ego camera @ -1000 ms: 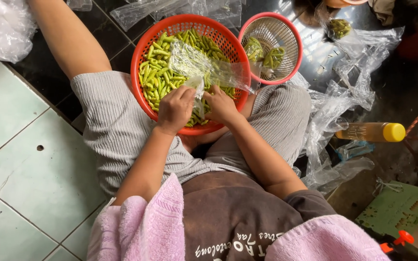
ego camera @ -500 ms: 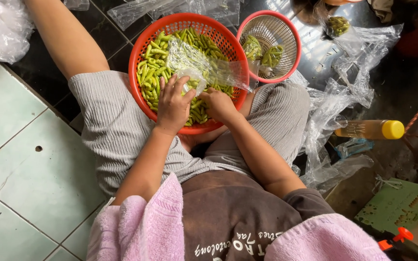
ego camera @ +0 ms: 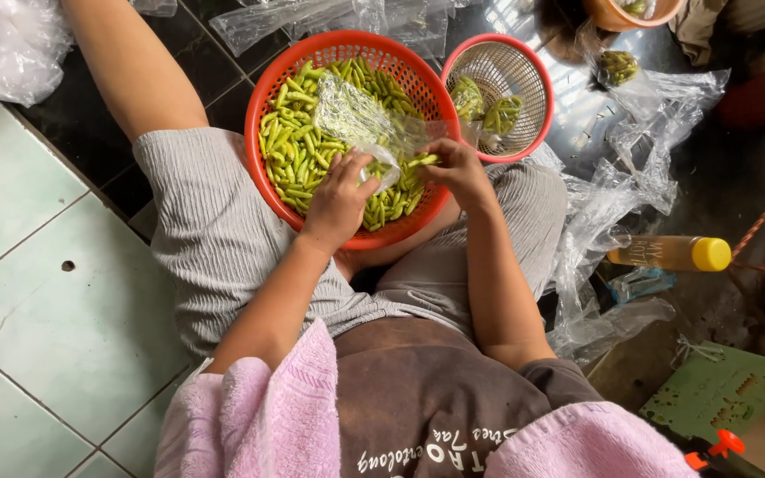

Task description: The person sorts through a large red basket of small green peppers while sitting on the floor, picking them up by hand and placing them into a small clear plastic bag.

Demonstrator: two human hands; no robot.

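In the head view, we look down at a person seated on a tiled floor with a large red plastic basket (ego camera: 267, 115) resting on the lap, filled with cut green bean pods (ego camera: 298, 155). We see the left hand (ego camera: 340, 196) with fingers curled, gripping the lower edge of a clear plastic bag (ego camera: 356, 119) that lies over the pods. The right hand (ego camera: 458, 170) pinches a few pods at the bag's mouth, fingers closed on them. Just beside the large basket, to its right, stands a smaller red basket (ego camera: 524, 88) holding some greens. More clear bags (ego camera: 617, 190) lie crumpled on the dark floor, with a yellow-capped bottle (ego camera: 673, 253) on its side nearby. Pink towels (ego camera: 267, 416) drape the shoulders.
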